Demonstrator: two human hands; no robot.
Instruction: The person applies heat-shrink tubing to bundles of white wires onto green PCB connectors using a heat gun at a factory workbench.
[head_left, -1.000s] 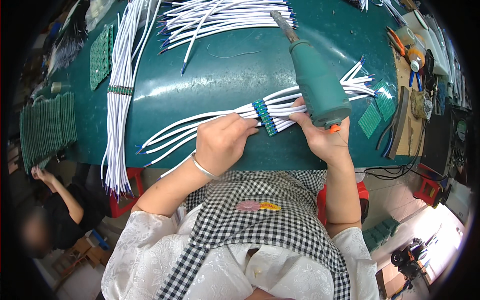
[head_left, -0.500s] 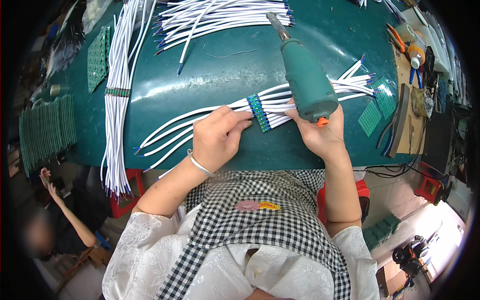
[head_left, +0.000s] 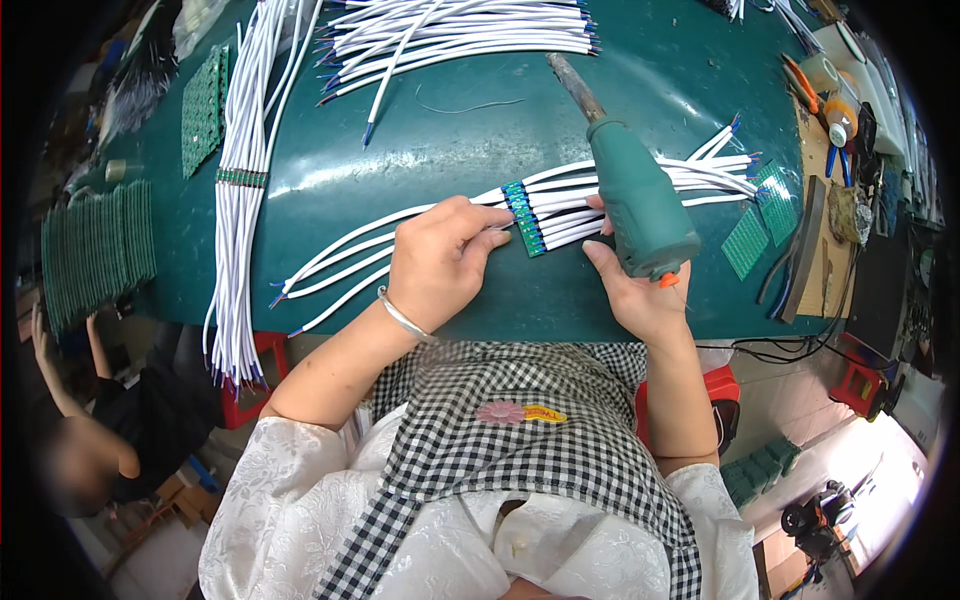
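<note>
I cannot tell what the left hand [head_left: 445, 255], at the edge of the circuit strip [head_left: 525, 222], or the right hand [head_left: 642, 300], partly behind the green tool [head_left: 645, 200], grips; open tabletop [head_left: 430, 150] lies beyond.

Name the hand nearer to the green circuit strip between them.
Left. The left hand has its fingers at the left edge of the circuit strip; the right hand, partly covered by the green tool, sits farther off to the strip's right.

open: tabletop [head_left: 375, 180] between far cable pile [head_left: 460, 40] and near cables [head_left: 562, 213] | obstacles: green tool [head_left: 642, 195] right, cable bundle [head_left: 240, 135] left
</note>
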